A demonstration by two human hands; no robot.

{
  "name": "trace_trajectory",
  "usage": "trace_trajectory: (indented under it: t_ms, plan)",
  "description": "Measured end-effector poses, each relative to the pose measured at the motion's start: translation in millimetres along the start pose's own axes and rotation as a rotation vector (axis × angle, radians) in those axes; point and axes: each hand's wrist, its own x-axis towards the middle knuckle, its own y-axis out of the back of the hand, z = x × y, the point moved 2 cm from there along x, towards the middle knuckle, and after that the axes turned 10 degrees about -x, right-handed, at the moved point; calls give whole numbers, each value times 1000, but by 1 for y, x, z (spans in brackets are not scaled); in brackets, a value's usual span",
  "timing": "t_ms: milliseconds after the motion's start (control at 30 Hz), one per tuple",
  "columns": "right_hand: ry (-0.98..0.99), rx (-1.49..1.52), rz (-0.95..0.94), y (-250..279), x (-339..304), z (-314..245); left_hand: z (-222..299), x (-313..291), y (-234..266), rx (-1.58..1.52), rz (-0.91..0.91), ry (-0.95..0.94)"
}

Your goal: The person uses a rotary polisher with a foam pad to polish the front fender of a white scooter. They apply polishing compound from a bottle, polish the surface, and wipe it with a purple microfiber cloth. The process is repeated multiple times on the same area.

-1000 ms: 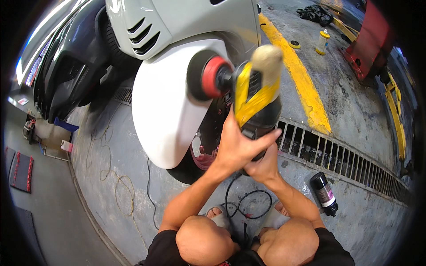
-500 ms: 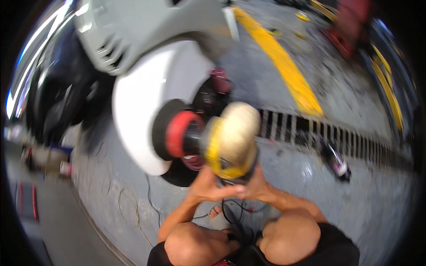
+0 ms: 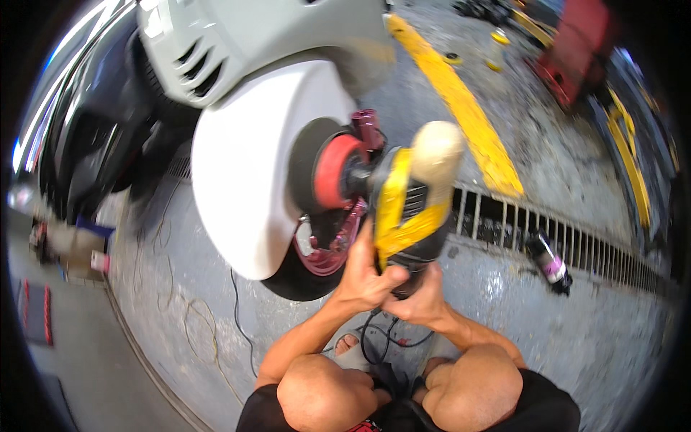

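Note:
Both my hands grip an electric polisher (image 3: 414, 223) with a black body, yellow tape and a cream-coloured head. My left hand (image 3: 365, 277) wraps its handle from the left, thumb across the near side. On the other side my right hand (image 3: 425, 302) is closed round the lower handle, its fingers partly hidden. The polisher's red backing plate and dark round pad (image 3: 304, 169) face left, up against the right side of a white scooter front fender (image 3: 245, 158). Below the fender show a black tyre (image 3: 295, 283) and a pinkish metallic wheel rim (image 3: 335, 263).
Grey scooter bodywork (image 3: 266, 36) overhangs the fender. A dark bottle (image 3: 548, 263) lies beside the floor drain grate (image 3: 504, 216) at right. Power cords (image 3: 245, 331) trail over the floor near my feet. A red stand (image 3: 576, 61) and a yellow-capped bottle (image 3: 497, 50) are far right.
The polisher has moved up and to the right, its pad now higher along the fender's right side. Both hands have kept their grip and gone with it.

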Motion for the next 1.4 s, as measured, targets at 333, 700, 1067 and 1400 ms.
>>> trace_trajectory:
  t_ms: [333,700,1067,1400]
  plan:
    - [14,-59,-22,55,51,-94,85,75,-49,-79,-22,-226]
    - [108,-517,-108,38,112,-168,109,90,-35,-391,135,-382]
    - [129,-728,-213,32,99,-170,93,58,-32,-466,180,-369]
    - [258,-716,-261,34,96,-157,231,-24,49,758,384,-617]
